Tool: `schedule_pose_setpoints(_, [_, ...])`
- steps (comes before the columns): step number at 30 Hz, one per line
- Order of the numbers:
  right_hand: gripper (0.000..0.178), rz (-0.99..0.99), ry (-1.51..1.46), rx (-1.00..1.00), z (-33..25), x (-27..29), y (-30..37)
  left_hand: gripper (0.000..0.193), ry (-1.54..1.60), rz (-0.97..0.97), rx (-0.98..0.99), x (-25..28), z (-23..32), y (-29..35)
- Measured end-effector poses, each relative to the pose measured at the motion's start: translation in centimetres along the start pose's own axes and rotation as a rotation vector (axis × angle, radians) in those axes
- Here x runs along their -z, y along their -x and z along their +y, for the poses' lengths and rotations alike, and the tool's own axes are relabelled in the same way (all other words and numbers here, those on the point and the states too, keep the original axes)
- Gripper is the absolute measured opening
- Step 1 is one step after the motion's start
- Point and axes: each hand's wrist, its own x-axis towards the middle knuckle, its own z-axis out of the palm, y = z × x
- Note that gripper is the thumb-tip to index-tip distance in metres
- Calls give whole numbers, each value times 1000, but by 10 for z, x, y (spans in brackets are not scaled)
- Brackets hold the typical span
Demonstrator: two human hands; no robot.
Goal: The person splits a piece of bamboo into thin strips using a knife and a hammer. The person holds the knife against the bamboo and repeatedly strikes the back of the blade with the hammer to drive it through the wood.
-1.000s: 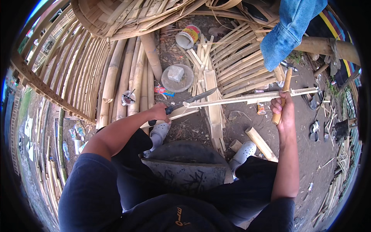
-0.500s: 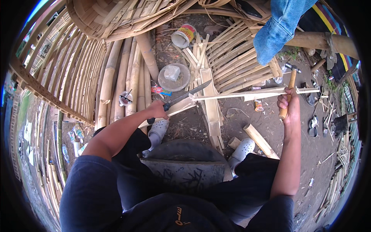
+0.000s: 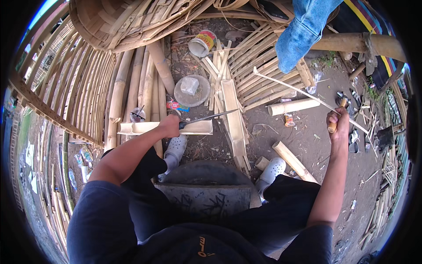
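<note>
My left hand [image 3: 169, 126] is wrapped round the dark handle of a long knife, its blade [image 3: 211, 116] pointing right. A split bamboo piece [image 3: 196, 128] lies crosswise beneath that hand and the knife. My right hand [image 3: 336, 123] grips the wooden handle of a hammer [image 3: 343, 103], its dark head pointing away from me. A long thin bamboo strip [image 3: 299, 90] slants past the fingers of the right hand; whether they also pinch it I cannot tell. More split bamboo [image 3: 234, 119] lies lengthwise in front of me.
A round slab [image 3: 192, 97] bears a pale block [image 3: 189, 86]; a tin can [image 3: 202, 43] lies beyond. Bamboo poles [image 3: 127, 88] and a slatted bamboo frame [image 3: 79, 83] stand left. Blue denim [image 3: 301, 35] hangs at upper right. Cut bamboo [image 3: 293, 161] lies near my right shoe.
My right hand has moved right and slightly nearer, and the thin strip has swung from nearly level to a slant. The split bamboo near my left hand now lies level.
</note>
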Motion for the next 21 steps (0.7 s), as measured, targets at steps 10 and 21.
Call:
schedule_pose_setpoints(10, [17, 109, 34, -79, 9, -1, 2, 27, -159, 31, -177, 20, 46, 16])
schedule_pose_setpoints(21, [25, 160, 99, -247, 54, -25, 4, 27, -119, 20, -263, 36, 70, 29])
